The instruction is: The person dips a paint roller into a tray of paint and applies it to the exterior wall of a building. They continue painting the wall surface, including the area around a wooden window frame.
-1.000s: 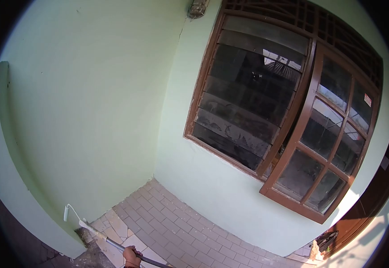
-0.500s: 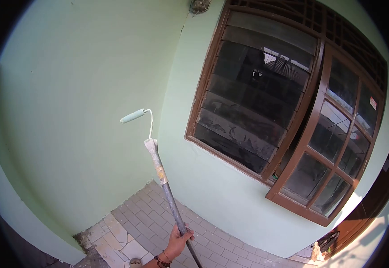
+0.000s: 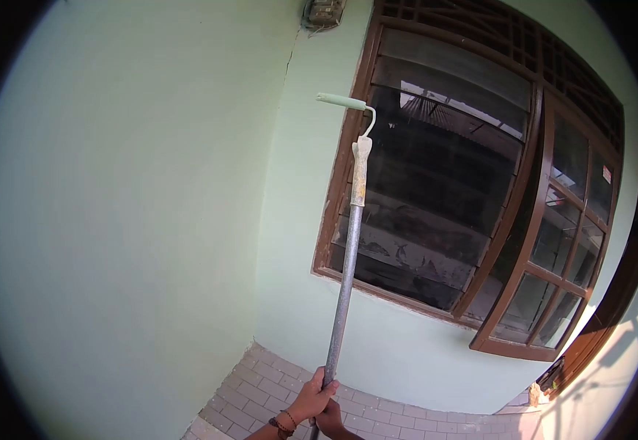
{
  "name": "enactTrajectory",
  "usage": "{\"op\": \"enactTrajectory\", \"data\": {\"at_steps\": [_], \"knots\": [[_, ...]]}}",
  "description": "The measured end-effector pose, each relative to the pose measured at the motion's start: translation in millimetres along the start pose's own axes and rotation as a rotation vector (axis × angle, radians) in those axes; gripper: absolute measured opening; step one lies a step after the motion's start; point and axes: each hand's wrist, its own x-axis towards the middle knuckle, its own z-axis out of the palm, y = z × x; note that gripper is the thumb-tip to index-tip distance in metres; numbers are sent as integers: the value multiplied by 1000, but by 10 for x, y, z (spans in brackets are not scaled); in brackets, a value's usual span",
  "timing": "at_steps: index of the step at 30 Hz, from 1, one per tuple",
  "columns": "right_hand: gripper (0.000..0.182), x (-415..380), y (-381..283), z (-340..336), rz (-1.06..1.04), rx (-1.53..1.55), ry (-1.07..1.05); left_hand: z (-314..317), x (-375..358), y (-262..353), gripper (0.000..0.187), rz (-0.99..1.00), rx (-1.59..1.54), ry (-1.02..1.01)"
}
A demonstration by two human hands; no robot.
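My left hand point(image 3: 311, 397), with a dark bracelet at its wrist, is wrapped round a long grey pole point(image 3: 342, 293) near the bottom of the view. Just below it and to the right, my right hand point(image 3: 328, 419) is closed round the same pole. The pole stands almost upright and ends in a paint-spattered handle point(image 3: 360, 172). A bent wire frame carries a pale green paint roller point(image 3: 341, 100), seen in front of the window's upper left frame edge. Whether the roller touches anything is not clear.
Pale green walls point(image 3: 135, 205) meet in a corner left of the brown-framed louvred window point(image 3: 436, 198). A hinged window panel point(image 3: 535, 282) stands out at the right. Grey paving point(image 3: 260, 389) lies below. A meter-like box point(image 3: 324, 13) hangs at the top.
The roller has risen and swung right, from before the left wall to before the window. The pole is more upright. My right hand has come into view on it.
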Motion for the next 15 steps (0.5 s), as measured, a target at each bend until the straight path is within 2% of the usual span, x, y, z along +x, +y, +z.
{"op": "enactTrajectory", "data": {"at_steps": [1, 3, 5, 6, 8, 9, 11, 12, 13, 15], "knots": [[18, 169, -149, 34, -4, -1, 13, -85, 28, 176, 26, 33, 59, -12], [27, 453, -491, 112, 117, 68, 179, -293, 191, 250, 25, 81, 120, -27], [22, 840, -657, 92, 63, 9, 230, -472, 414, 95, 25, 494, 205, 136], [25, 1013, -707, 56, 67, 13, 248, -539, 558, -137, 24, 496, 141, 172], [31, 1452, -750, 15, -5, 14, 266, -720, 736, -604, 39, 158, -105, -97], [31, 1680, -856, 28, -29, 14, 264, -800, 795, -724, 39, 181, -97, -97], [33, 2215, -1233, 93, -74, 85, 256, -948, 919, -928, 72, -48, -205, -388], [33, 2497, -1390, 100, -118, 98, 225, -875, 1078, -1352, 63, 16, -240, -359], [32, 2754, -1572, 100, -176, 105, 216, -822, 1099, -1384, 55, -15, -295, -314], [31, 3282, -1892, 97, -299, 124, 211, -782, 1281, -945, 38, -71, -448, -134]]}}
